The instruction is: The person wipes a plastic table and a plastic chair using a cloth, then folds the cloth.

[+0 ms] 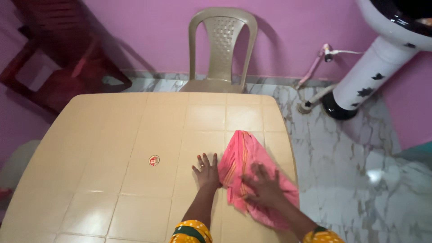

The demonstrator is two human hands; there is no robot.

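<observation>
Cloth: pink cloth (pixel 246 167) with orange stripes, bunched on the right side of the beige worktop (pixel 112 157), its lower right part at the edge
Left hand: left hand (pixel 207 171) flat, fingers spread, on bare worktop, touching the cloth's left edge, grasping nothing
Right hand: right hand (pixel 265 185) blurred, laid on top of the cloth; pressing or gripping, cannot tell
Risk: cloth could slide off the near right edge onto the marble floor (pixel 351 180) if pushed that way
Cause: smooth top, cloth only pinned, not clearly gripped
Also: round red sticker (pixel 154 160) well left
</observation>
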